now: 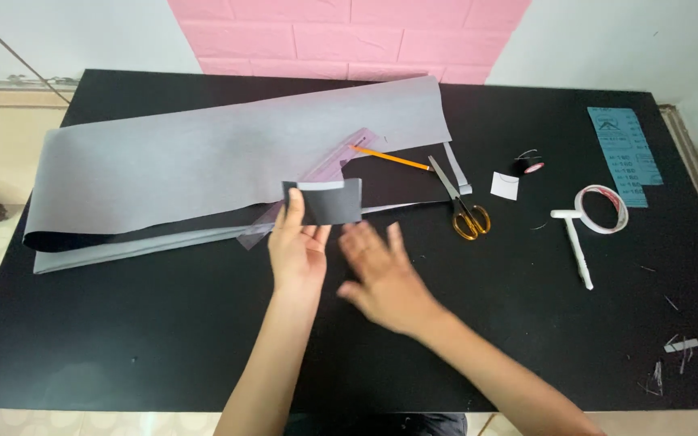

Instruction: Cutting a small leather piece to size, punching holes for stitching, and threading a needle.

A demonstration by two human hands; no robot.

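the small dark piece of sheet (326, 202), with a pale strip along its top edge, is held up just above the black surface (163, 323), near the middle, in front of the big grey sheet (228, 161). the left hand (296, 250) has it in a pinch grip, thumb on the near face and fingers behind, at the lower left corner, so the piece curves a little. the wrist is straight and the forearm comes up from the near edge. the right hand (385, 278) is blurred, flat and open with fingers spread, palm down low over the surface just beside the left one; it holds nothing. to do this well, i think the pinch should stay light and near the edge, so the piece does not crease, and the free hand could support the loose right side. behind lie a pencil (389, 157) and a pinkish clear ruler (325, 173) on the grey sheet, then scissors with yellow handles (464, 206), and further right a tape roll (603, 208), a white tool (577, 246) and a blue sandpaper sheet (625, 153).
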